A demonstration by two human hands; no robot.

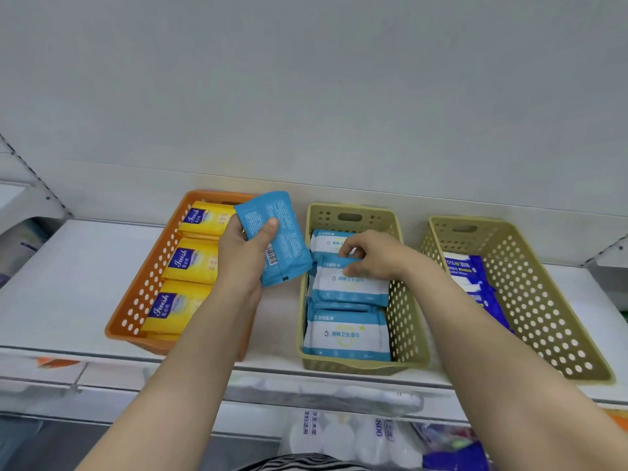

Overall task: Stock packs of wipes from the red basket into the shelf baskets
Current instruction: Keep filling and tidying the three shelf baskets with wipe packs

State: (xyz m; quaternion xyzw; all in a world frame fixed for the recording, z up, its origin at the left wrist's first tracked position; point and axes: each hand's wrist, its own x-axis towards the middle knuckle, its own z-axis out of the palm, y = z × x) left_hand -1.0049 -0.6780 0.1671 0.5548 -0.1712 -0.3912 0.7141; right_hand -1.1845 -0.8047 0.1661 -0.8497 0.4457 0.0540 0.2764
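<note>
Holding: left hand [245, 248] grips a light blue pack of wipes [276, 236] above the gap between the orange and middle baskets, back side with barcode facing the camera.
Left grip: thumb pressed across the pack's face, fingers curled behind it.
Orange basket [142, 287]: stands on the white shelf [68, 277] at the left, filled with a row of yellow packs [195, 261] lying front to back.
Middle basket [404, 314]: a beige perforated basket just right of the orange one, holding white-and-blue packs [346, 333] stacked in a row.
Right hand [377, 256]: reaches into the middle basket, near its far end.
Right grip: fingertips curled down, pinching the top edge of one white-and-blue pack in the middle of the row.
Right basket [543, 307]: another beige perforated basket, well apart from the middle one, with dark blue packs [470, 277] along its left side.
Lower shelf: white bottles [339, 436] show blurred below the shelf edge.
Red basket: not in view.
</note>
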